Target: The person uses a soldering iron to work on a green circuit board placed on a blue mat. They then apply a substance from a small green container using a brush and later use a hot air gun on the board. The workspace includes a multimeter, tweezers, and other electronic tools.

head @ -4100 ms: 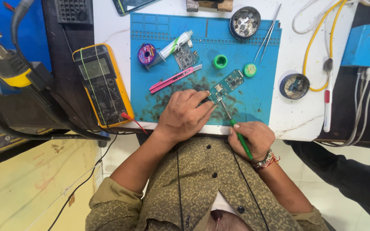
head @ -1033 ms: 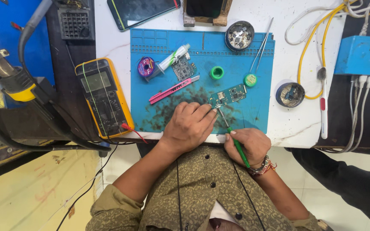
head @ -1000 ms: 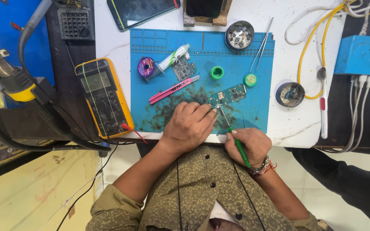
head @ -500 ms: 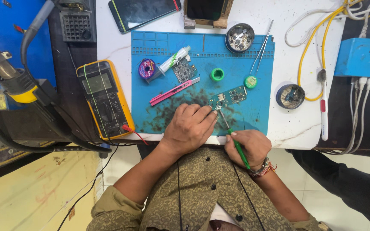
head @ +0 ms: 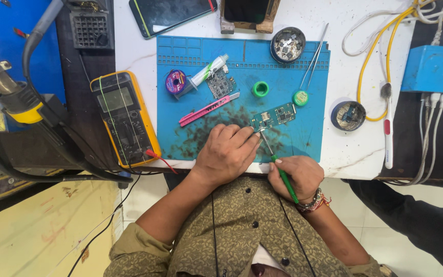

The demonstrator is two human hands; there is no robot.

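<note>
A small green circuit board (head: 274,116) lies on the blue work mat (head: 242,66). My left hand (head: 225,154) rests on the mat's near edge, its fingertips pinching the board's near left corner. My right hand (head: 294,176) grips a green-handled screwdriver (head: 278,165) whose metal tip points up at that same corner of the board. Dark smudges cover the mat around my left hand.
On the mat: pink utility knife (head: 208,108), second small board (head: 220,83), white tube (head: 208,71), purple wire spool (head: 176,81), green tape rolls (head: 261,89), tweezers (head: 314,59), parts dish (head: 287,44). Yellow multimeter (head: 124,118) left; blue box (head: 433,68) and cables right.
The view has drifted slightly, so the bench sits lower in the frame. Both hands stay at the board's corner with the screwdriver tip in place.
</note>
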